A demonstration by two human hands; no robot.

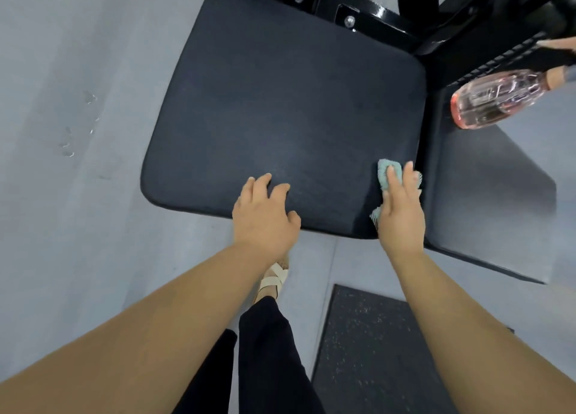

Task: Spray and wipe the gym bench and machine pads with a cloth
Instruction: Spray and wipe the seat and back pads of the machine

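Noted at near edge of the seat pad: left hand resting on bent fingertips, holding nothing. Noted at its near right corner, apart from the left: right hand pressing a teal cloth flat under straight fingers. Judged mid-wipe. Second pad to its right probably still to do. Beyond its right edge, pink spray bottle — holder cut off. Cannot make out wetness or wiped area.
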